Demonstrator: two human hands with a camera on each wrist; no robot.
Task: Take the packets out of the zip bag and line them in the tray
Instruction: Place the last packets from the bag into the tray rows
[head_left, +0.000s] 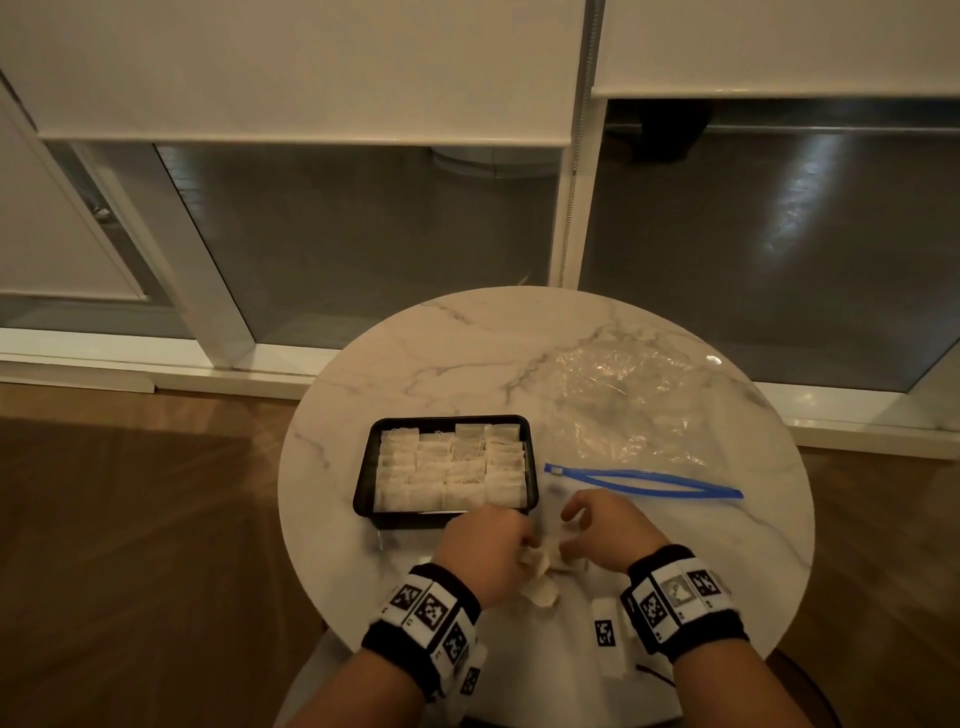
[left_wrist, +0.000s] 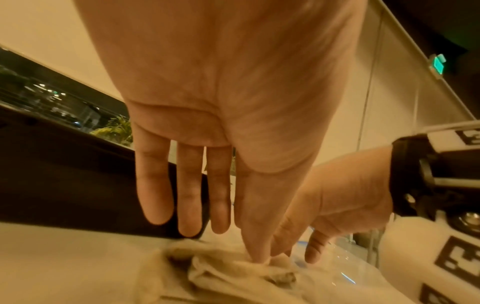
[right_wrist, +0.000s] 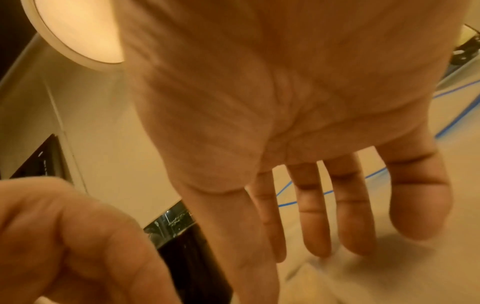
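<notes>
A black tray (head_left: 363, 478) on the round marble table holds several pale packets (head_left: 449, 467) lined in rows. The clear zip bag (head_left: 623, 405) lies flat to its right, its blue zipper (head_left: 644, 480) open. Just in front of the tray a crumpled clump of packets (head_left: 540, 577) sits between both hands. My left hand (head_left: 519, 540) pinches it from the left; the left wrist view has the thumb tip (left_wrist: 257, 257) pressed into the packets (left_wrist: 228, 273), other fingers straight. My right hand (head_left: 569, 540) pinches it from the right (left_wrist: 285, 244). The right wrist view hides the packets.
A small white block with a printed marker (head_left: 605, 634) lies by my right wrist near the table's front edge. The tray's dark wall (left_wrist: 78, 185) stands just beyond my left fingers. Window panes and a wooden floor (head_left: 130, 519) surround the table.
</notes>
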